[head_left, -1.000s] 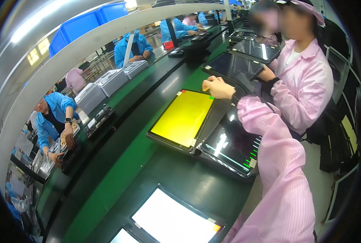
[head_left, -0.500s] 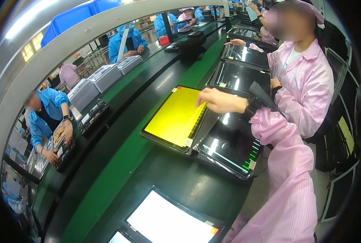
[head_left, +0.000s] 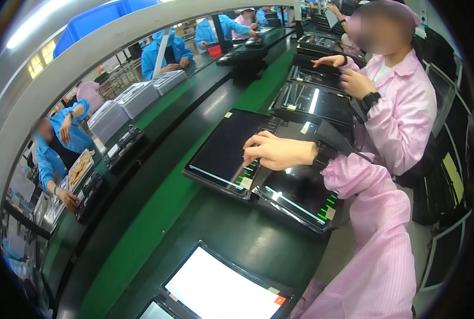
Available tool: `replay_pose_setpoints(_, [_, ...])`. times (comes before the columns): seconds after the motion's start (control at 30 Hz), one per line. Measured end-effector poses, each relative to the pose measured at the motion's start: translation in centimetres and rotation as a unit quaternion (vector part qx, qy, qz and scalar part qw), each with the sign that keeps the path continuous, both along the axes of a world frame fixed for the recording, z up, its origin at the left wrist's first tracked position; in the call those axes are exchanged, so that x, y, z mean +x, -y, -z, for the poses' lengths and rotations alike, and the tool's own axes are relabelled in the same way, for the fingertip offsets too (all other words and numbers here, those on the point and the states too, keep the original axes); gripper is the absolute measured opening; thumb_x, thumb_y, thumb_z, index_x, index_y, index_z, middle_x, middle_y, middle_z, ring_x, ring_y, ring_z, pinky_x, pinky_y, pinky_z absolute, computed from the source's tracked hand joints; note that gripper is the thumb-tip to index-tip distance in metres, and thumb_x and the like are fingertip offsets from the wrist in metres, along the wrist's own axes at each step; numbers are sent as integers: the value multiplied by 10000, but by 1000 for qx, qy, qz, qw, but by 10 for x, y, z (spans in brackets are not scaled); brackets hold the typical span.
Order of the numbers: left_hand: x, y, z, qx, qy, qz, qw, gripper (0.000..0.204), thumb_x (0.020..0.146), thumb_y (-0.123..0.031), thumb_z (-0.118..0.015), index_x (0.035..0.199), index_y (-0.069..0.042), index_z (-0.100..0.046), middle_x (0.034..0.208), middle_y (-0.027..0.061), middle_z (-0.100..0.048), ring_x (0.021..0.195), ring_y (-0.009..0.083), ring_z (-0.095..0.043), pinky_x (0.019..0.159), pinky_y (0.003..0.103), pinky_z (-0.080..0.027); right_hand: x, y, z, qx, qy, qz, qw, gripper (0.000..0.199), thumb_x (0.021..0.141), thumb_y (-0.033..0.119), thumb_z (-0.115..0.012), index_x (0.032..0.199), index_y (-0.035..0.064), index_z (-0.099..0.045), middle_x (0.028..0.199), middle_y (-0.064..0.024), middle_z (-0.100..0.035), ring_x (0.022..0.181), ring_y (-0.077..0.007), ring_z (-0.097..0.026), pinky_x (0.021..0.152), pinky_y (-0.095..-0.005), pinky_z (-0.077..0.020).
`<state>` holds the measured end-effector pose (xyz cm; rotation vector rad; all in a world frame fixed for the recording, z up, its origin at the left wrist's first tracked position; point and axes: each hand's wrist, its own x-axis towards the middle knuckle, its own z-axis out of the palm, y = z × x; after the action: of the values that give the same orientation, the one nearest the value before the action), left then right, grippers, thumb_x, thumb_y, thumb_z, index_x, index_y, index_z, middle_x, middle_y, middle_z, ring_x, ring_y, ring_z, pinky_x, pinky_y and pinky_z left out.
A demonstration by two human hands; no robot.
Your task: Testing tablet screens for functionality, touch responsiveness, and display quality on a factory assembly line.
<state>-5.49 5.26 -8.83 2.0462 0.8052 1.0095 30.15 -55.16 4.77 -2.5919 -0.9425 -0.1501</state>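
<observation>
My right hand (head_left: 280, 151), in a pink sleeve with a black wrist strap, reaches over the right edge of a flat display panel (head_left: 213, 146). Its fingers are bent and a little apart, with nothing held, and the fingertips are at the panel's edge beside a column of green marks. The screen is dark, with a pale bar along its near side and tape tabs at its corners. Under my wrist lies a second dark panel (head_left: 295, 195) with similar green marks. My left hand is out of the picture.
A lit white panel (head_left: 221, 282) lies nearest me on the green-and-black conveyor bench (head_left: 141, 234). More dark panels (head_left: 317, 101) line the right side, where a co-worker in pink (head_left: 402, 106) stands. Across the belt are grey bins (head_left: 109, 123) and co-workers in blue (head_left: 165, 53).
The panel under my right hand has turned from yellow to dark with green marks. My hand has shifted slightly left and nearer. The pink-clad co-worker has raised a hand.
</observation>
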Motion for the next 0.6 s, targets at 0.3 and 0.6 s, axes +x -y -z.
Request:
replay_pose_setpoints(0.3, [-11, -15, 20, 26, 17, 20, 999, 321, 962, -214, -384, 1126, 43, -485, 972, 221, -621, 842, 314, -612, 803, 396, -501, -145, 28, -15, 61, 54, 90, 993, 292, 724, -28, -491, 984, 69, -580, 1086, -110, -562, 1122, -259, -472, 980, -408, -331])
replay_pose_setpoints(0.6, [-16, -15, 18, 23, 17, 25, 999, 320, 961, -214, -388, 1123, 42, -490, 973, 219, -622, 842, 314, -612, 799, 396, -502, -208, 56, 4, 74, 53, 201, 975, 326, 688, -61, -506, 972, 67, -603, 1019, -14, -628, 1135, -235, -470, 993, -400, -318])
